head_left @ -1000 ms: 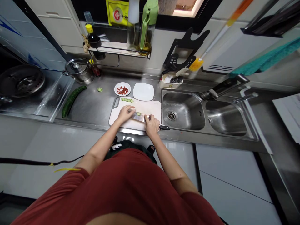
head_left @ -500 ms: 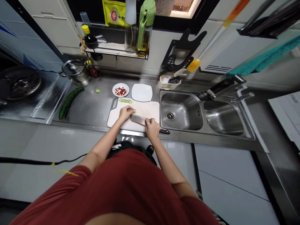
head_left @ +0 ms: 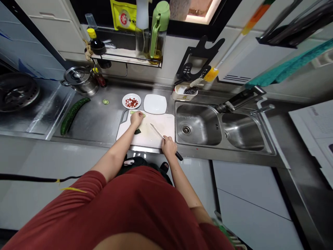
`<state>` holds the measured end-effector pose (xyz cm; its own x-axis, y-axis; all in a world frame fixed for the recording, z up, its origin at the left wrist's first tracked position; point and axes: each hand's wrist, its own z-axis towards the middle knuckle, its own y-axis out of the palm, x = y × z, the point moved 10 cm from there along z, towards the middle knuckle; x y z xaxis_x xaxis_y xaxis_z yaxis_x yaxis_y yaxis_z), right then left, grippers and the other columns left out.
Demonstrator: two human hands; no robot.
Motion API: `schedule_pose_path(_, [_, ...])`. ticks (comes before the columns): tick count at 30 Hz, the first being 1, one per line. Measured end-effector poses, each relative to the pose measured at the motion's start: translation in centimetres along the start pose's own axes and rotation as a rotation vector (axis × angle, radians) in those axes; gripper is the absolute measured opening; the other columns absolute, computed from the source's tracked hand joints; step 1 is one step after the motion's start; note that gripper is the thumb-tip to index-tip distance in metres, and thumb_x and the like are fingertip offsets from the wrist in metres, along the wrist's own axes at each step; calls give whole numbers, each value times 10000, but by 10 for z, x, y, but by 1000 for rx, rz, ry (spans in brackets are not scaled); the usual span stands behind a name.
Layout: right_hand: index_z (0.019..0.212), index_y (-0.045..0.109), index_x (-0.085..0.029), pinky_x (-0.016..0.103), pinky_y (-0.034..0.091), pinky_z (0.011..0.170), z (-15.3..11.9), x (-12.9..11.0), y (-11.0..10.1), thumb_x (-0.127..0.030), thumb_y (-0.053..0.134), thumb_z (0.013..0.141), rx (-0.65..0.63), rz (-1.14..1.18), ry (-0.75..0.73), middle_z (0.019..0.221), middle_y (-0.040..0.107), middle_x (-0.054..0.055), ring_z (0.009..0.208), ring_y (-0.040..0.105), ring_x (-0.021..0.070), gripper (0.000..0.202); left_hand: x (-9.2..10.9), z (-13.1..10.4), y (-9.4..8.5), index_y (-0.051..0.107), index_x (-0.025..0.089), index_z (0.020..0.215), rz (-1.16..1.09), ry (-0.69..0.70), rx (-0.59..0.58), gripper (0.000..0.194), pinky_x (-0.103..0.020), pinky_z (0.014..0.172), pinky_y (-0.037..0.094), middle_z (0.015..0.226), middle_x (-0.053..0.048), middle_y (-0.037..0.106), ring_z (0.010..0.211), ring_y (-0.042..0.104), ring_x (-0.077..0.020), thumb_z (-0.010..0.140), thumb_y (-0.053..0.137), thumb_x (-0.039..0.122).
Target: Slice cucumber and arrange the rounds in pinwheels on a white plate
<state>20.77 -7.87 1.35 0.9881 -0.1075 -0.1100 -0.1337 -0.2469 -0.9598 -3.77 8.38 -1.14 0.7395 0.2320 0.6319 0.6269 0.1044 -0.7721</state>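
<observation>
My left hand [head_left: 136, 119] is closed in a pinch at the upper left of the white cutting board [head_left: 156, 139], over a row of cucumber slices [head_left: 132, 112]. A pale slice shows at its fingertips; part of the row is hidden behind the fingers. Below that wrist lies a dark green cucumber piece [head_left: 137, 131]. Wrapped around a kitchen knife [head_left: 156, 131] near the base of its blade, my right hand [head_left: 169, 146] is at the board's lower right. The blade points up and left, its black handle sticking out behind the hand.
Behind the board stand a plate of chopped red pieces [head_left: 135, 97] and a white square plate [head_left: 155, 103]. A whole cucumber [head_left: 74, 115] and a few slices [head_left: 105, 101] lie left, near a lidded pot [head_left: 84, 85]. The double sink [head_left: 199, 125] adjoins the board's right side.
My left hand has moved up and left from beside the blade to the slice row. The knife has swung to point more upward, its handle lower. The dark green piece now shows.
</observation>
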Motion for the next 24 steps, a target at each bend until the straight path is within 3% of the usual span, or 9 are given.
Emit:
schedule_pose_path(6, [1318,498,-270,267,386,824,1,1,-1,-337,303,994,-20,14,11,1140,547,75,929,594,170,384,4,11,4,694,210,886,106,28,-19,187,-288,736,413,878,-55,702,834,609,-190,802,544,284])
schedule_pose_path(12, [1293,517,-273,267,380,818,2,2,2,-339,312,993,-10,41,15,1129,553,68,919,594,171,369,14,14,2,709,200,872,176,128,28,209,-321,782,418,931,-98,686,915,591,-229,807,515,246])
schedule_pose_path(16, [1284,521,-275,264,375,812,2,2,4,-339,315,993,-18,45,17,1128,554,67,920,592,168,362,13,14,-1,707,205,901,144,120,70,202,-336,806,421,968,-101,674,940,577,-239,789,541,236])
schedule_pose_path(20, [1287,516,-271,266,377,809,2,3,5,-344,312,994,-24,30,7,1127,555,68,920,593,171,364,6,6,-12,691,208,929,12,78,143,208,-319,832,419,941,-74,677,928,576,-210,804,531,251])
schedule_pose_path(24, [1295,498,-272,273,386,803,5,2,7,-341,296,996,-23,8,-8,1126,553,69,919,593,173,367,-8,-18,-19,677,210,955,-118,17,176,227,-292,800,431,915,-45,679,856,588,-179,823,513,294])
